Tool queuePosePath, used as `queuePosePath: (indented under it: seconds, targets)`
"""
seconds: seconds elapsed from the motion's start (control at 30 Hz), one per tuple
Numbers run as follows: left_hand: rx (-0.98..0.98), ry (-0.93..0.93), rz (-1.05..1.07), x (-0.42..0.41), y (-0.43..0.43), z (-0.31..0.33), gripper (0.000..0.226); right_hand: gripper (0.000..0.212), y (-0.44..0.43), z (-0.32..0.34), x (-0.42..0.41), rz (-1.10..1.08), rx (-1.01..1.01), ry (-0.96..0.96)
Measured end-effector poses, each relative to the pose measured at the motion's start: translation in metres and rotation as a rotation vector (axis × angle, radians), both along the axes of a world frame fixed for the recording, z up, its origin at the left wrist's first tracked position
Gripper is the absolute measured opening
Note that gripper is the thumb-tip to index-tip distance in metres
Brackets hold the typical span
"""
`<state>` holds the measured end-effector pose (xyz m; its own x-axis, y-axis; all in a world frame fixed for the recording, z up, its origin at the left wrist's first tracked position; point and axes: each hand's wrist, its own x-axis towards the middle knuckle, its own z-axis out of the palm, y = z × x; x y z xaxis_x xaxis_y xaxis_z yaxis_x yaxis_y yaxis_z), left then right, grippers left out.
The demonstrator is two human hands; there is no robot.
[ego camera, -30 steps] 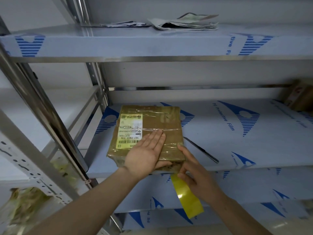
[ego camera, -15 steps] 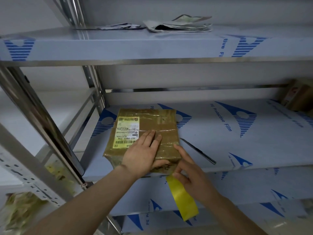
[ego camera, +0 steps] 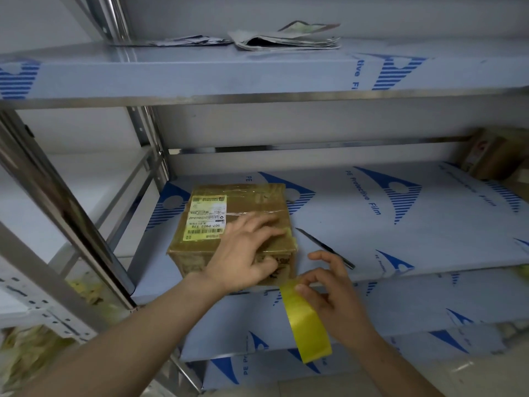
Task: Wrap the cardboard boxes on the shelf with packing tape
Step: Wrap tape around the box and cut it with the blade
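Note:
A brown cardboard box [ego camera: 243,202] with a yellow-white shipping label sits at the front left of the middle shelf [ego camera: 400,224], covered in glossy tape. My left hand [ego camera: 246,253] lies on the box's near top edge, its fingers bent over the top and its thumb on the front face. A strip of yellow packing tape [ego camera: 306,322] hangs down from the box's lower front corner. My right hand [ego camera: 332,293] pinches the top of that strip just below the shelf's front edge.
A thin dark blade or pen [ego camera: 326,247] lies on the shelf right of the box. Another cardboard box [ego camera: 498,153] stands at the far right. Folded newspapers [ego camera: 286,38] rest on the upper shelf. A steel upright [ego camera: 65,213] stands at the left.
My left hand has slid toward the box's near edge and its fingers have bent. My right hand has dropped slightly with the tape strip. The camera has shifted a little.

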<state>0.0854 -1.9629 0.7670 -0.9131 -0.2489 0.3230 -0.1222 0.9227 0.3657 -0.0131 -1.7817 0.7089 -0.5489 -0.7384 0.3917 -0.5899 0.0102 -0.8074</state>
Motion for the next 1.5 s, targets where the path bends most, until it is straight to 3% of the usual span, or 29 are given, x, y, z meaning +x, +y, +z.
queuePosePath:
  seconds: [0.07, 0.13, 0.23, 0.3, 0.37, 0.43, 0.5, 0.57, 0.77, 0.83, 1.03, 1.1, 1.17, 1.3, 1.4, 1.5]
  targets:
    - [0.230, 0.169, -0.077, 0.003, 0.014, -0.008, 0.050, 0.026, 0.003, 0.003, -0.002, -0.017, 0.000, -0.042]
    - [0.361, 0.169, -0.088, 0.003, 0.029, -0.016, 0.048, 0.028, 0.005, 0.004, -0.002, -0.014, 0.012, -0.055]
    - [0.236, 0.179, -0.120, 0.002, 0.045, -0.020, 0.048, 0.026, 0.005, 0.005, -0.001, -0.005, 0.002, -0.033]
    - [0.255, 0.096, -0.123, 0.003, 0.056, -0.024, 0.052, 0.018, 0.006, 0.005, -0.001, 0.004, -0.008, -0.033]
    - [0.466, 0.027, -0.076, 0.002, 0.065, -0.028, 0.054, 0.016, 0.008, 0.006, -0.002, 0.007, 0.001, -0.053]
    - [0.662, 0.046, -0.058, -0.001, 0.069, -0.030, 0.040, 0.015, 0.011, 0.007, -0.003, -0.005, 0.010, -0.082]
    - [0.772, 0.050, -0.053, -0.003, 0.069, -0.030, 0.021, 0.021, 0.014, 0.008, -0.005, -0.039, 0.026, -0.081]
    - [0.862, 0.047, -0.024, -0.003, 0.070, -0.030, 0.018, 0.029, 0.018, 0.008, -0.007, -0.078, 0.052, -0.074]
    - [0.704, 0.118, -0.047, -0.009, 0.083, -0.029, 0.014, 0.020, 0.029, 0.015, -0.004, -0.142, 0.056, -0.177]
    - [0.613, 0.155, 0.029, -0.012, 0.087, -0.026, 0.015, 0.007, 0.033, 0.021, 0.003, -0.159, 0.049, -0.344]
    - [0.541, 0.138, 0.194, -0.025, 0.090, 0.001, 0.021, 0.089, 0.039, 0.047, 0.023, -0.159, -0.171, -0.838]
    - [0.533, 0.139, 0.257, -0.029, 0.084, 0.012, 0.022, 0.074, 0.045, 0.058, 0.020, -0.175, -0.154, -0.832]
    - [0.627, 0.158, 0.333, -0.037, 0.069, 0.027, 0.021, 0.049, 0.052, 0.068, 0.017, -0.098, -0.011, -0.660]
    - [0.897, 0.119, 0.292, -0.054, 0.045, 0.054, 0.017, 0.039, 0.049, 0.088, 0.019, 0.080, 0.087, -0.567]
    - [0.981, 0.085, 0.274, -0.060, 0.035, 0.055, 0.019, 0.034, 0.035, 0.111, 0.024, -0.003, 0.030, -0.582]
    - [1.018, 0.144, 0.352, -0.066, 0.018, 0.054, 0.023, 0.021, 0.026, 0.122, 0.029, -0.031, 0.025, -0.725]
